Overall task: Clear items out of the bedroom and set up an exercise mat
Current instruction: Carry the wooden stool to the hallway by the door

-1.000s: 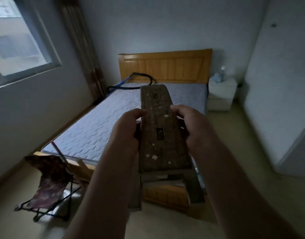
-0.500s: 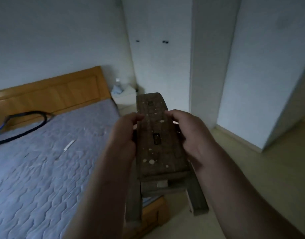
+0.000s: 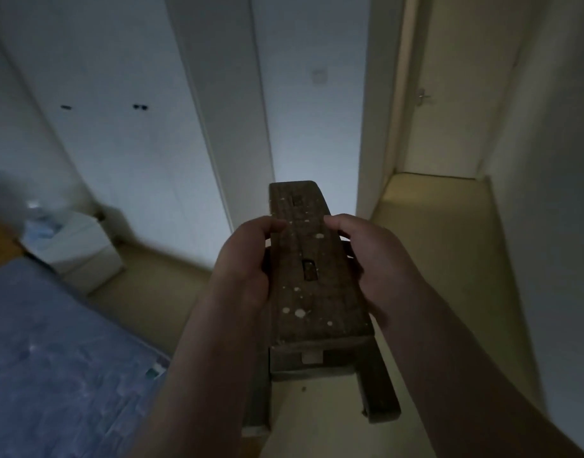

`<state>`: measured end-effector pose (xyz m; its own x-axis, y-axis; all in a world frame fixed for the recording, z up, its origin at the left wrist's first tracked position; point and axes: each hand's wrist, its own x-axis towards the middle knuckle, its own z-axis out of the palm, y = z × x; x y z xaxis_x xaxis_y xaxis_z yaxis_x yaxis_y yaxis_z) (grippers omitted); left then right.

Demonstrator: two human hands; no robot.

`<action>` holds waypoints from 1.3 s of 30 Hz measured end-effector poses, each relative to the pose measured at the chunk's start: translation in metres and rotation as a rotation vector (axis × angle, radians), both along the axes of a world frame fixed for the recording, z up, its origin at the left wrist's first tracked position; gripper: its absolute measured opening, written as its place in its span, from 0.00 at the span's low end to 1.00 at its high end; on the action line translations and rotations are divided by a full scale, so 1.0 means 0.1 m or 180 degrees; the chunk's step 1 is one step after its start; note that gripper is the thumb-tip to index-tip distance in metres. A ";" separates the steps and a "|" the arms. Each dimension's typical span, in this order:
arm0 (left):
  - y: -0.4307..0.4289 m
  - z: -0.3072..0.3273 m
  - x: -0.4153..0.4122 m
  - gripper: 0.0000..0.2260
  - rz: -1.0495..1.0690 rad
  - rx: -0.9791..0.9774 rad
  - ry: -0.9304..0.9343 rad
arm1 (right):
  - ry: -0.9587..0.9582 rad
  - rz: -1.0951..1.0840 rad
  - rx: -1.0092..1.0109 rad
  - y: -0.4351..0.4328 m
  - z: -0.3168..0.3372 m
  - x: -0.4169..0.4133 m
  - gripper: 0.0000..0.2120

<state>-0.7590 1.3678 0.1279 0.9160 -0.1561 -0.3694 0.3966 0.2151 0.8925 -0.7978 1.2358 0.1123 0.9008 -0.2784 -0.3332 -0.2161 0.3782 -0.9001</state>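
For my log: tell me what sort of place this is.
Most likely a bedroom: a mattress at lower left, a white bedside cabinet beside it, and a doorway on the right.

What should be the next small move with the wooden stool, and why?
Probably carry the wooden stool forward and right, through the doorway. The left hand and the right hand grip its seat edges, it is off the floor, and that opening lies just ahead.

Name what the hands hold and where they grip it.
A wooden stool: left hand grips the seat's left long edge, right hand the right edge, near mid-length.
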 end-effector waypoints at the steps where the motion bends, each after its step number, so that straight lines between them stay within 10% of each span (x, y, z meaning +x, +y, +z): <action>1: -0.14 0.00 0.02 0.05 -0.0053 0.0005 -0.0027 | 0.0000 -0.0070 -0.0042 -0.13 0.01 -0.02 0.11; 18: -2.70 -0.16 0.58 0.06 -0.1131 -0.0154 -0.0017 | -0.0091 -0.1210 -0.0190 -2.47 -0.08 0.14 0.15; 39: -5.16 -0.29 3.49 0.07 -0.1946 -0.0084 0.0159 | -0.0029 -0.2017 -0.0002 -4.64 -0.19 2.79 0.14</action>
<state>-0.4101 0.8519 0.0991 0.6393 -0.6576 -0.3985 0.4963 -0.0429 0.8671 -0.5184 0.7722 0.0938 0.5639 -0.7588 -0.3260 0.0573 0.4297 -0.9012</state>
